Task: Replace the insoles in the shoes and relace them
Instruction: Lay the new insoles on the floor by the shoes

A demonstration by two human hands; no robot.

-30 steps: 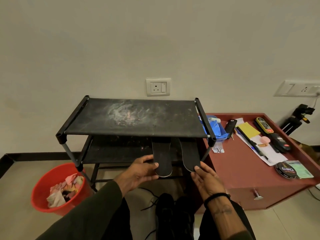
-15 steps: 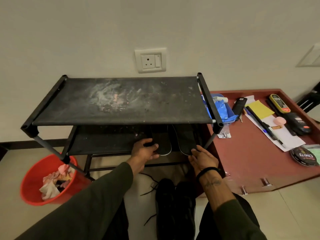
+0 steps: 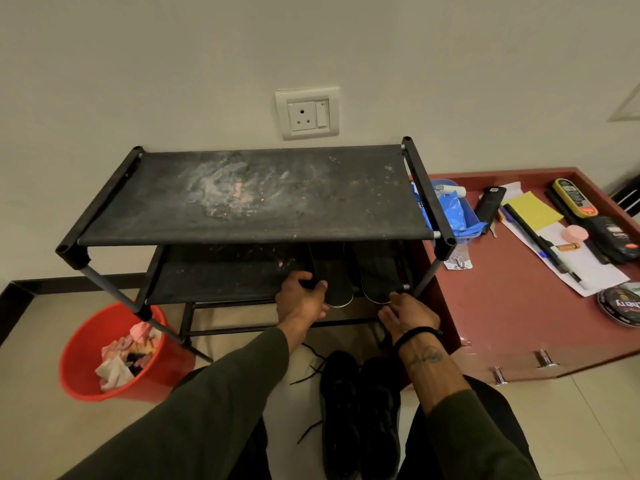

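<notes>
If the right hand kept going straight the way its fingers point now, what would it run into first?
Most likely the right-hand insole on the rack's lower shelf: the right hand sits at its near end, fingertips at or just short of the edge. Whether they touch is unclear from this angle.

I count two insoles, one beside the other, on the rack's lower shelf near its right edge. Two black shoes stand on the floor. I see one red bucket and two hands, left and right.
</notes>
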